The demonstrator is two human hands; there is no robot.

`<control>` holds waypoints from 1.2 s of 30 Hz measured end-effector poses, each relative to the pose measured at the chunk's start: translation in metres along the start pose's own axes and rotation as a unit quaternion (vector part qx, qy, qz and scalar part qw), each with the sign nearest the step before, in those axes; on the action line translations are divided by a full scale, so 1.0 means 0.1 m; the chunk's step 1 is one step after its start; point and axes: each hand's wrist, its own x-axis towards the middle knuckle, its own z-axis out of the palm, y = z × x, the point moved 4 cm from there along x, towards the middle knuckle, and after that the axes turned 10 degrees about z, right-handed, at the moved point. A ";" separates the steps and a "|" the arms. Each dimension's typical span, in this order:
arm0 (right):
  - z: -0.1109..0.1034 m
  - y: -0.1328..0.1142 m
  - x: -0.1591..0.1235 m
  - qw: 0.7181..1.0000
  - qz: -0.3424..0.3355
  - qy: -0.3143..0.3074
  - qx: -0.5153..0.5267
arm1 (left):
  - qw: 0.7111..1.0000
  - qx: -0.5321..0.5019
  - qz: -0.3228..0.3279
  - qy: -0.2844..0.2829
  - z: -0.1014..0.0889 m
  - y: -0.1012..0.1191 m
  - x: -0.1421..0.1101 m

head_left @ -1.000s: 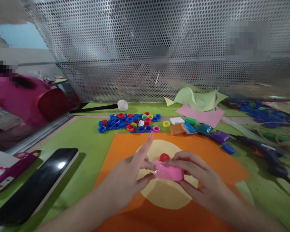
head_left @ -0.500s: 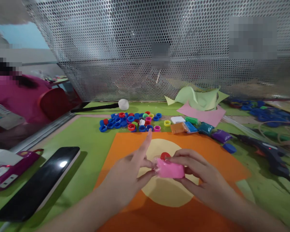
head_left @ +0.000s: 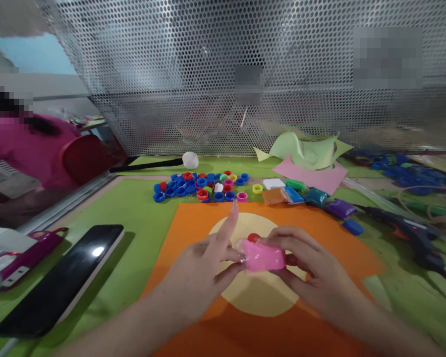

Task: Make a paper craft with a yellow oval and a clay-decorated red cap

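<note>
Between my two hands is a small pink packet of modelling clay [head_left: 264, 256] in clear wrapping. My left hand [head_left: 200, 265] pinches the packet's clear left end with thumb and fingers, its index finger pointing up and away. My right hand [head_left: 314, 265] grips the right end, thumb below and fingers on top. Behind the packet a red bottle cap [head_left: 253, 237] shows in part. Under it lies a pale yellow paper circle [head_left: 260, 302] on an orange sheet [head_left: 193, 223].
Several bottle caps [head_left: 181, 184] are grouped at the back. Clay packets [head_left: 315, 197] lie right of them, near a hot glue gun [head_left: 412, 230]. A phone [head_left: 63, 277] and a purple power strip [head_left: 26, 258] lie left. Perforated metal [head_left: 193, 74] stands behind; a person in pink [head_left: 26, 144] is far left.
The pink packet has risen and tilted slightly, with both hands still on it. My left hand has shifted a little to the right.
</note>
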 end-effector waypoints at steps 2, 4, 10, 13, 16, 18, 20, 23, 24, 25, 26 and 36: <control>0.00 0.01 -0.01 1.000 0.004 0.001 -0.001 | 1.000 -0.003 0.007 0.002 0.00 0.00 0.00; 0.00 0.00 -0.01 1.000 0.004 0.002 -0.001 | 1.000 -0.011 0.004 0.008 0.02 -0.02 -0.01; 0.02 0.00 0.00 1.000 0.010 0.018 0.010 | 0.995 0.016 0.022 0.097 -0.01 0.04 -0.03; -0.02 0.04 0.00 0.997 0.050 0.066 0.011 | 0.983 0.061 0.037 0.170 -0.16 0.09 -0.02; -0.09 0.09 0.00 0.989 0.098 0.110 0.027 | 0.977 0.063 0.012 0.204 -0.29 0.06 0.00; -0.12 0.13 0.01 0.981 0.138 0.118 0.066 | 0.982 -0.006 -0.034 0.188 -0.29 -0.02 0.02; -0.12 0.17 0.02 0.973 0.172 0.092 0.122 | 0.982 -0.107 -0.070 0.141 -0.21 -0.11 0.04; -0.06 0.24 0.05 0.954 0.224 0.003 0.200 | 0.970 -0.222 -0.080 0.055 -0.08 -0.16 0.07; -0.05 0.26 0.06 0.945 0.241 -0.012 0.219 | 0.969 -0.235 -0.071 0.033 -0.06 -0.16 0.07; -0.05 0.27 0.06 0.938 0.253 -0.018 0.235 | 0.969 -0.240 -0.061 0.016 -0.05 -0.16 0.08; -0.06 0.28 0.07 0.934 0.257 -0.013 0.247 | 0.970 -0.239 -0.051 0.005 -0.05 -0.15 0.08; -0.14 0.20 0.07 0.907 0.265 -0.007 0.327 | 0.971 -0.232 -0.063 -0.003 -0.10 -0.07 0.12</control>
